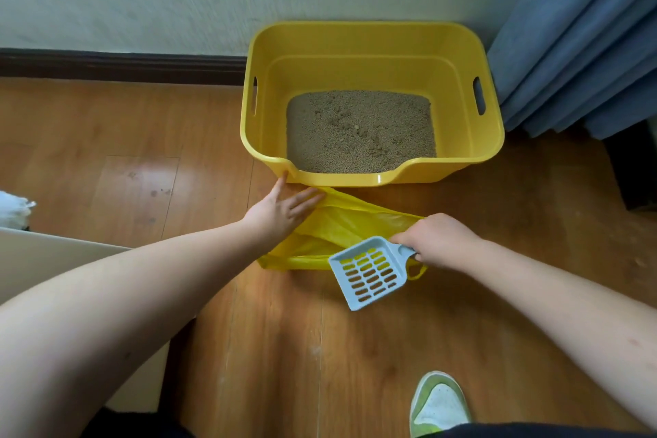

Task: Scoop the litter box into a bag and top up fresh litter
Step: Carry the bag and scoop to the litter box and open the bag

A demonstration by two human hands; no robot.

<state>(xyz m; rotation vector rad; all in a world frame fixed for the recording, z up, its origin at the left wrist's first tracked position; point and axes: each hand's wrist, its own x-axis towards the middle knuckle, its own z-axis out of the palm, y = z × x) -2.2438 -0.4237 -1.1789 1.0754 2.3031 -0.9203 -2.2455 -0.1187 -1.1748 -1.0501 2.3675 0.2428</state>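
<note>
A yellow litter box (369, 43) stands on the wooden floor against the wall, with tan litter (359, 131) and a few clumps in its bottom. In front of it lies a yellow plastic bag (330, 228). My left hand (281, 210) rests with straight fingers on the bag's left edge, one fingertip near the box's front corner. My right hand (437, 242) grips the handle of a pale blue slotted scoop (368, 272) and also touches the bag's right edge. The scoop holds no litter and hangs over the bag's near side.
Blue curtains (583, 46) hang right of the box, with a dark object (633, 167) below them. A pale board (42, 260) and something white (14, 210) are at the left. My green and white shoe (437, 405) is at the bottom right.
</note>
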